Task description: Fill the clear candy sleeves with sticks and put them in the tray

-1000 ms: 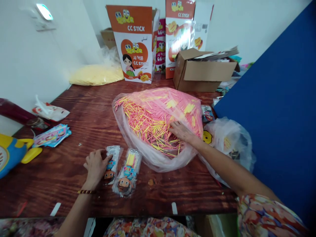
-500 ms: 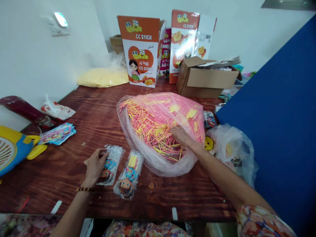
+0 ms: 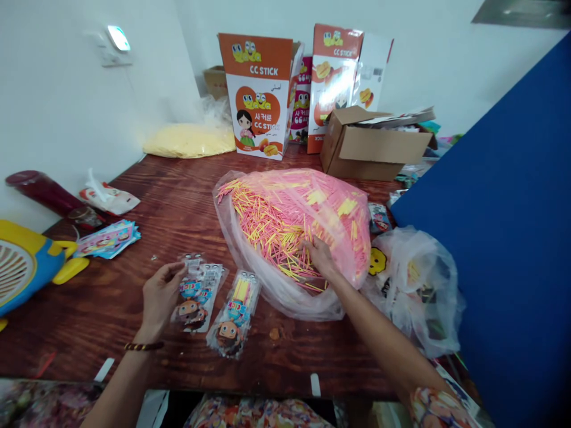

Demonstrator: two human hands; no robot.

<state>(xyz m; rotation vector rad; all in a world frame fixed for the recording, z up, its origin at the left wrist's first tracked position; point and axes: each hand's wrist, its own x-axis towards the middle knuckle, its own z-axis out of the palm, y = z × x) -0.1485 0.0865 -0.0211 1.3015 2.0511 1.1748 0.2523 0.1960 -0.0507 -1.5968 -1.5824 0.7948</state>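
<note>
My left hand (image 3: 159,295) pinches the upper edge of a clear printed packet (image 3: 188,306) with a cartoon face, lifting it off a similar packet (image 3: 209,285) beneath. To their right lies a packet (image 3: 234,315) with yellow sticks showing inside. A large clear plastic bag (image 3: 294,306) stands open, heaped with thin pink and yellow sticks (image 3: 263,229). My right hand (image 3: 320,257) reaches into its mouth, fingers closed among the sticks; how many it grips is hidden.
Cartons (image 3: 256,89) and an open brown box (image 3: 383,145) line the back. A knotted plastic bag (image 3: 423,291) sits right, by a blue panel (image 3: 504,196). At left are a yellow-blue fan (image 3: 22,261), a dark red bottle (image 3: 44,193), tissues (image 3: 111,199) and printed packets (image 3: 109,239).
My left hand has shifted left, drawing a packet partly off the one beneath. My right hand has moved slightly down and toward me within the bag, its fingers gathering at the sticks.
</note>
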